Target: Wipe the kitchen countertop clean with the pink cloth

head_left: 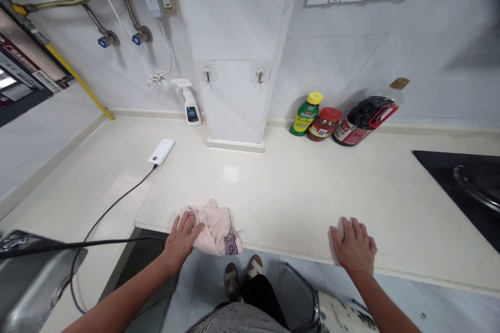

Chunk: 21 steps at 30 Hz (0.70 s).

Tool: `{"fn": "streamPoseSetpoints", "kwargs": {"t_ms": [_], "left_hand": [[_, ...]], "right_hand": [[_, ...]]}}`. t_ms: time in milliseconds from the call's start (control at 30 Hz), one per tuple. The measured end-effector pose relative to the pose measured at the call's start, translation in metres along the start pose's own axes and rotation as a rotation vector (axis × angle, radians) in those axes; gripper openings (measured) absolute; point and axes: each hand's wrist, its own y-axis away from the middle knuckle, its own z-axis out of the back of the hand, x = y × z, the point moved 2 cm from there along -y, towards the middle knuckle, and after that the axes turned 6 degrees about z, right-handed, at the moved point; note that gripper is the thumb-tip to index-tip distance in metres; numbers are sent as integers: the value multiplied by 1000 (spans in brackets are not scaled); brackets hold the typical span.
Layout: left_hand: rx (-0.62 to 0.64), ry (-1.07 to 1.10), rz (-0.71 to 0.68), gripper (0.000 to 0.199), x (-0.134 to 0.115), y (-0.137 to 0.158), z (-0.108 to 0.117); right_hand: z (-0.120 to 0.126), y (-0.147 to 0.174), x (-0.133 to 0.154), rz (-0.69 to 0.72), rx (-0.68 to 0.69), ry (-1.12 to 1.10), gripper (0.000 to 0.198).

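A crumpled pink cloth (214, 226) with a purple lettered patch lies at the front edge of the white countertop (289, 203), a bit of it hanging over. My left hand (183, 237) rests at the cloth's left side, fingers stretched out, with the thumb touching the fabric. Farther right, my right hand (354, 247) lies flat at the counter's front edge, fingers apart and holding nothing.
A white power bank (161, 152) with a black cable lies left. A spray bottle (190, 105) stands by the wall pillar (236, 104). A green bottle (306, 114), a red-lidded jar (324, 124) and a dark sauce bottle (365, 117) stand behind. A stove (461, 177) is right, a sink (31, 291) left.
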Motion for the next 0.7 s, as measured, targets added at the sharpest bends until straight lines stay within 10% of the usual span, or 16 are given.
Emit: {"fn": "streamPoseSetpoints", "kwargs": {"t_ms": [200, 433, 700], "left_hand": [[-74, 26, -151, 60, 26, -3, -29], [-347, -34, -5, 52, 102, 19, -40], [-261, -58, 28, 62, 38, -11, -28]], "right_hand": [[1, 0, 1, 16, -34, -6, 66], [4, -2, 6, 19, -44, 27, 66], [8, -5, 12, -12, -6, 38, 69]]}}
